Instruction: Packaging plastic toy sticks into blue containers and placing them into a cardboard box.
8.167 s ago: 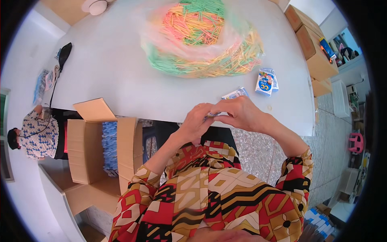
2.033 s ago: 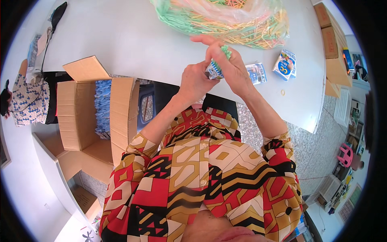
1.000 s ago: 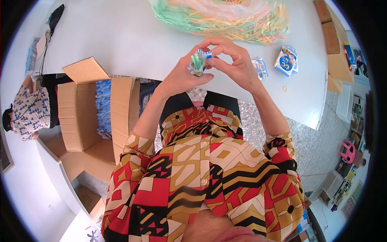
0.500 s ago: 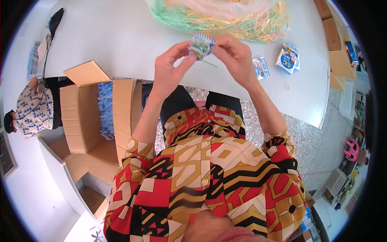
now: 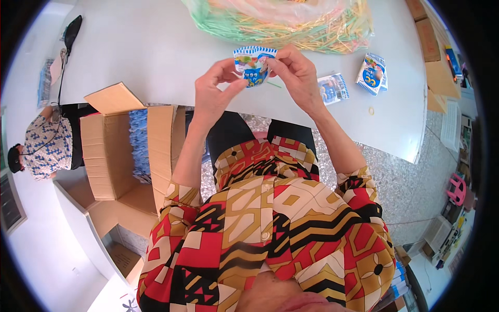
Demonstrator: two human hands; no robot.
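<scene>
A small blue and white packet [image 5: 254, 65] with striped ends is held up over the white table. My left hand [image 5: 215, 88] grips its left edge between thumb and fingers. On the other side, my right hand [image 5: 296, 78] pinches the packet's right part, thumb on its printed front. A thin green stick [image 5: 275, 85] lies on the table just behind the packet's lower corner. Beside my right wrist rests a similar packet [image 5: 333, 89], lying flat. Farther right, a printed packet [image 5: 370, 75] overlaps another one.
A clear plastic bag of thin coloured sticks [image 5: 296, 34] spreads across the far table. Right of my hands lies a small yellowish ring [image 5: 371, 111]. An open cardboard box [image 5: 99, 156] holding blue material stands left below the table edge. Another person [image 5: 47, 140] is at the far left.
The packet, crumpled and tilted before, has turned so its printed front shows spread between my hands. My right fingers have shifted onto its front.
</scene>
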